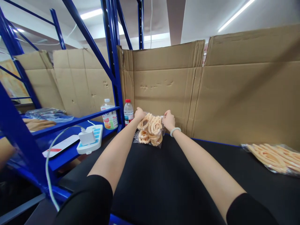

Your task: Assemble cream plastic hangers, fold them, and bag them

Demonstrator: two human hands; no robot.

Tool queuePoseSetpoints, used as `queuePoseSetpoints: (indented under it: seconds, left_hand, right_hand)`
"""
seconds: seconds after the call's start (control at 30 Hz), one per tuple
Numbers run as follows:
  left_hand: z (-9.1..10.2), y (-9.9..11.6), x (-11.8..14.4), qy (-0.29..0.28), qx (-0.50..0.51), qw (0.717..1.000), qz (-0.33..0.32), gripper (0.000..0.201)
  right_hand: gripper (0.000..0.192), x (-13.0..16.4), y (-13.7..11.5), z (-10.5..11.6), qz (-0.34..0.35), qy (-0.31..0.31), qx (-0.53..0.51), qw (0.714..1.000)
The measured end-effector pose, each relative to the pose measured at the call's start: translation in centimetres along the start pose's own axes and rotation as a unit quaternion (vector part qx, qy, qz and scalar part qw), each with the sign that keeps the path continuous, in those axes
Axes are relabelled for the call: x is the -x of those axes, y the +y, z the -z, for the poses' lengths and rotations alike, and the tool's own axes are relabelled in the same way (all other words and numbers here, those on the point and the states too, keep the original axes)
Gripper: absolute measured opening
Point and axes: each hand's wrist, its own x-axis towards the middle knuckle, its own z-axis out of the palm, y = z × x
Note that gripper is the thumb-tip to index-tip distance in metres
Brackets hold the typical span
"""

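A clear plastic bag of beige looped pieces (152, 129) is held up at the far side of the black table top (150, 181), close to the cardboard. My left hand (140, 114) is closed on the bag's upper left corner. On the opposite upper corner, my right hand (169, 120) pinches the plastic, with a pale beaded bracelet on that wrist. What the beige pieces are exactly, I cannot make out. Another flat clear bag of similar beige pieces (276, 158) lies at the right on the table.
Cardboard sheets (164, 81) wall off the back. A blue metal rack (112, 56) rises at the left. Beside it stand a red-capped bottle (128, 113) and a larger bottle (110, 117). A power strip (90, 143) with a white cable sits left; another person's arm (6, 153) shows there.
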Motion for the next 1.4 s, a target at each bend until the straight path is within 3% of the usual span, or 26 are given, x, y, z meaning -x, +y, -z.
queuePoseSetpoints:
  seconds: [0.2,0.33,0.43,0.57,0.73,0.83,0.93,1.03,1.23,1.33,1.4]
  left_hand:
    - [-1.9,-2.2,0.9,-0.043,-0.032,0.999,-0.006,0.033]
    - [-0.4,-2.2,2.1,-0.026,-0.038,0.998,-0.041,0.032]
    - [1.0,-0.9,4.2,0.016,-0.032,0.995,-0.091,0.032]
    - [1.6,2.3,9.3,0.037,-0.006,0.980,-0.194,0.021]
    - [0.2,6.2,18.6,-0.057,0.030,0.927,-0.369,0.014]
    - [-1.2,6.9,23.8,-0.128,0.041,0.885,-0.445,0.009]
    - [-2.8,6.3,27.2,-0.171,0.054,0.860,-0.478,0.009]
    - [-4.1,5.2,28.4,-0.190,0.069,0.855,-0.477,0.011]
    - [-4.9,4.3,28.0,-0.220,0.095,0.849,-0.471,0.011]
    - [-4.9,4.5,27.9,-0.237,0.098,0.841,-0.477,0.011]
    - [-4.9,4.6,27.9,-0.246,0.100,0.834,-0.484,0.012]
  right_hand:
    - [0.017,0.7,2.1,-0.6,0.009,-0.045,0.048,0.998]
    - [0.026,1.5,3.6,1.3,0.043,-0.073,0.065,0.994]
    - [0.023,3.4,5.2,3.6,0.075,-0.095,0.076,0.990]
    - [0.022,7.4,7.9,7.5,0.117,-0.120,0.089,0.982]
    - [0.021,12.7,10.6,12.9,0.164,-0.152,0.094,0.970]
    - [0.020,15.2,12.0,15.4,0.195,-0.172,0.086,0.962]
    - [0.018,16.9,13.6,16.4,0.207,-0.184,0.076,0.958]
    - [0.017,17.5,14.8,16.2,0.197,-0.177,0.072,0.962]
    - [0.012,16.4,15.6,16.0,0.179,-0.167,0.083,0.966]
    - [0.013,14.8,17.0,17.7,0.132,-0.119,0.110,0.978]
    - [0.018,13.4,18.8,20.0,0.074,-0.056,0.139,0.986]
